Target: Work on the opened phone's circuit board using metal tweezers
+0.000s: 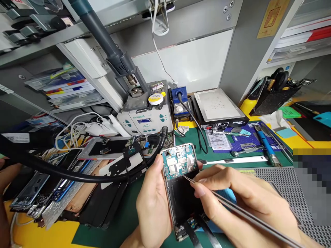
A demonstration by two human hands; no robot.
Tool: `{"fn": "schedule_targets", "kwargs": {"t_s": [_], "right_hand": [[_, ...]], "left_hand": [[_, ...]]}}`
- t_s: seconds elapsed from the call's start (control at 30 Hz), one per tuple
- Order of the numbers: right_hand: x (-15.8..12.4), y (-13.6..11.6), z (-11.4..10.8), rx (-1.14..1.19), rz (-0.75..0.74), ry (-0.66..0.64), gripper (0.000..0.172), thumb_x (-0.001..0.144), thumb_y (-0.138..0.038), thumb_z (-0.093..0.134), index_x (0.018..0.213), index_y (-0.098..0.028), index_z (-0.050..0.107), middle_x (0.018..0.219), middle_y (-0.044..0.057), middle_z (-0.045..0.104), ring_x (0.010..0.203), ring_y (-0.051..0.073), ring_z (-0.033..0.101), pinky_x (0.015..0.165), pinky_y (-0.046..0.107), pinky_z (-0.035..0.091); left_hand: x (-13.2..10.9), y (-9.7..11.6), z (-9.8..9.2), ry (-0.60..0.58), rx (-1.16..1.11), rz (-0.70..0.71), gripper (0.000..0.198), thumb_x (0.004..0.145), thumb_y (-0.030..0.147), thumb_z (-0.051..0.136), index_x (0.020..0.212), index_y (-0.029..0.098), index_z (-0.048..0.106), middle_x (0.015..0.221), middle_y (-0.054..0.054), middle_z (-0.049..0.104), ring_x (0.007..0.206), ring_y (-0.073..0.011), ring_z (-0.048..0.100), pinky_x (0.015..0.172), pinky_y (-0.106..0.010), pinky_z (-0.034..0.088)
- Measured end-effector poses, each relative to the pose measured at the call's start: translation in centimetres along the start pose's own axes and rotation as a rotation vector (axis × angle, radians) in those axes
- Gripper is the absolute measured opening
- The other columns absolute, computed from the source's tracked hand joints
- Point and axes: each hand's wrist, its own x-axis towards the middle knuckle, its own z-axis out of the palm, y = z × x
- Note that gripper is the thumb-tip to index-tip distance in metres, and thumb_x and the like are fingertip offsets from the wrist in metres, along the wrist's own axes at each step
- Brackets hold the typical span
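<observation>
My left hand (pixel 153 203) is closed around the edge of an opened phone (pixel 183 196), holding it tilted up above the mat. At the phone's upper end sits a blue circuit board (pixel 179 162) with silvery shields; below it lies a black recess. Dark flat ribbons (pixel 192 236) hang from the phone's lower end. Between thumb and fingers, my right hand (pixel 240 196) pinches metal tweezers (pixel 232 206). Their tips meet near the board's lower edge; whether they grip anything is too small to tell. Something blue shows behind the phone, partly hidden by my right hand.
A thick black hose (pixel 85 175) crosses the left side, over stacked phone parts (pixel 100 203). Behind stand a grey rework station (pixel 147 120), a blue soldering iron holder (pixel 179 100) and a flat heating plate (pixel 219 103). A white brush (pixel 232 160) and screwdrivers lie right. Another person's arm shows far left.
</observation>
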Motion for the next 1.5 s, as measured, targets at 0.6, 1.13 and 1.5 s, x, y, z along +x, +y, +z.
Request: {"fn": "schedule_targets", "kwargs": {"t_s": [0.6, 1.13, 1.5], "right_hand": [[-1.6, 1.2, 0.8, -0.379, -0.373, -0.029, 0.012, 0.104, -0.007, 0.054, 0.098, -0.015, 0.061, 0.088, 0.007, 0.074, 0.072, 0.016, 0.072, 0.060, 0.027, 0.056], [-1.1, 1.5, 0.8, -0.321, -0.334, 0.022, 0.010, 0.093, -0.003, 0.070, 0.094, -0.013, 0.067, 0.083, 0.010, 0.072, 0.071, 0.021, 0.070, 0.062, 0.030, 0.057], [-1.1, 1.0, 0.4, -0.303, -0.307, -0.048, 0.020, 0.086, -0.003, 0.060, 0.104, -0.008, 0.069, 0.091, 0.012, 0.071, 0.080, 0.021, 0.069, 0.063, 0.030, 0.061]], "left_hand": [[0.7, 0.8, -0.4, -0.051, 0.107, -0.248, 0.059, 0.098, 0.054, 0.038, 0.096, 0.011, 0.080, 0.096, -0.015, 0.081, 0.097, -0.0328, 0.075, 0.101, -0.048, 0.056], [1.2, 0.8, 0.2, -0.025, 0.036, -0.286, 0.047, 0.097, 0.048, 0.047, 0.099, 0.013, 0.078, 0.089, -0.013, 0.080, 0.102, -0.0375, 0.075, 0.096, -0.051, 0.059], [1.4, 0.9, -0.4, -0.058, -0.064, -0.316, 0.048, 0.094, 0.051, 0.059, 0.122, 0.015, 0.074, 0.109, -0.013, 0.081, 0.108, -0.0399, 0.074, 0.096, -0.053, 0.059]]}}
